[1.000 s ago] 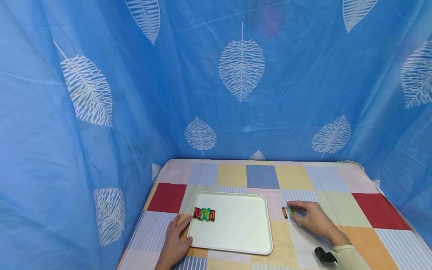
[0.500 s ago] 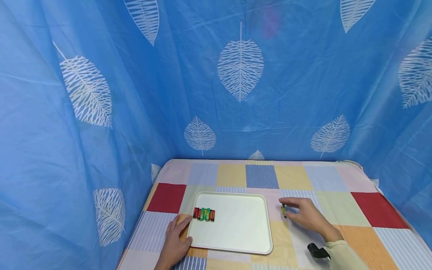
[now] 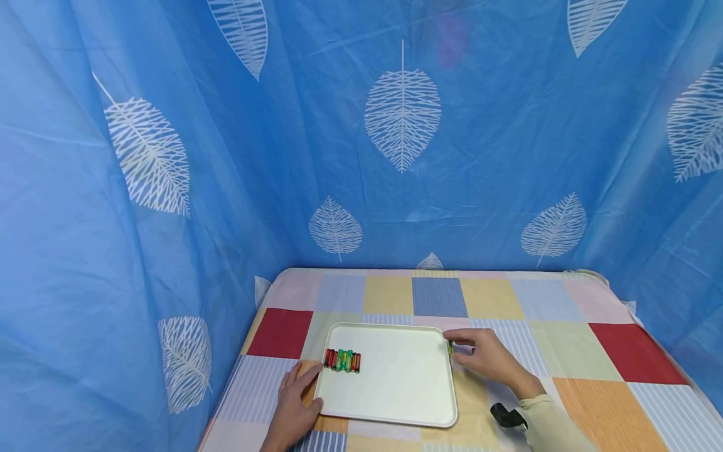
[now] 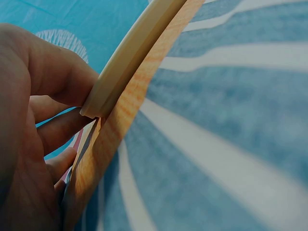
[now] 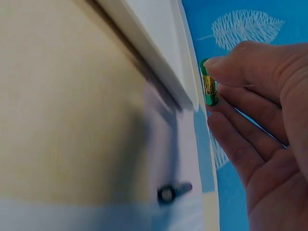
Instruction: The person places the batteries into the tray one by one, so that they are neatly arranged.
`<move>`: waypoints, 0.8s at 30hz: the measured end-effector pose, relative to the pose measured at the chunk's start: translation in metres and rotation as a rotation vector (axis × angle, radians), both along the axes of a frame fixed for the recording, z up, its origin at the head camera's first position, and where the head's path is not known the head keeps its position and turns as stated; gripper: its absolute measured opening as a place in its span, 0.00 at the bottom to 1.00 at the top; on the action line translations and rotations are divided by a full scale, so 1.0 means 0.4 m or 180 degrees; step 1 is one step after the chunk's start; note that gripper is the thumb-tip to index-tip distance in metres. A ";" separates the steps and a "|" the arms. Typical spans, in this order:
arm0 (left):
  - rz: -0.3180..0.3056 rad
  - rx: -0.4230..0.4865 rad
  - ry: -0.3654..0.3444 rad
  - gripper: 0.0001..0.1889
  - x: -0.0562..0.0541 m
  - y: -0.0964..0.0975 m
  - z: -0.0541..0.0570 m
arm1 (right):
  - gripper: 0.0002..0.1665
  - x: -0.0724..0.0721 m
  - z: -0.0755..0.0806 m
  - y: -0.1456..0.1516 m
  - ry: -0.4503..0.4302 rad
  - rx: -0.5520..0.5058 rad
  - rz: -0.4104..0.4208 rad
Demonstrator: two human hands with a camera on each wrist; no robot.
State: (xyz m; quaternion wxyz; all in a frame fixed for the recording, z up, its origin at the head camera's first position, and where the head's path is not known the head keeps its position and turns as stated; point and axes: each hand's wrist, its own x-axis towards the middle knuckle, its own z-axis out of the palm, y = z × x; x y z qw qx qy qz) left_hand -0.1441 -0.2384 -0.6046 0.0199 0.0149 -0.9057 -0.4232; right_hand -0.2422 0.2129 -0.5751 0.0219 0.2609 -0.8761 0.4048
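Note:
My right hand (image 3: 488, 356) pinches a green and gold battery (image 5: 210, 83) between thumb and fingertips, the battery upright at the right rim of the white tray (image 3: 395, 383). Inside the tray, close to its left rim, several red and green batteries (image 3: 341, 361) lie side by side in a row. My left hand (image 3: 294, 402) rests against the tray's left side with thumb and index finger spread apart, both touching the rim. In the left wrist view the thumb meets the tray's edge (image 4: 130, 60). Another dark battery (image 5: 172, 192) lies on the cloth, mostly hidden behind my right hand in the head view.
A patchwork tablecloth (image 3: 390, 295) covers the table under the tray. Blue curtain (image 3: 480, 157) with white leaf prints encloses the back and sides. A black device (image 3: 508, 416) sits at my right sleeve.
My right hand has picked up the green battery and carried it leftward, past the other loose battery, to the tray's right rim. My left hand and the tray stay in place.

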 end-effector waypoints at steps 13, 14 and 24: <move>0.0049 0.0008 -0.0047 0.37 0.001 0.003 0.001 | 0.24 -0.013 -0.001 -0.110 0.0109 -0.0054 0.0269; 0.0045 0.0004 -0.0050 0.37 0.001 0.003 0.002 | 0.24 -0.014 0.002 -0.120 0.0113 -0.0059 0.0295; 0.0042 -0.0001 -0.0049 0.37 -0.002 0.005 0.001 | 0.24 -0.041 0.020 -0.229 -0.0012 -0.0119 0.0494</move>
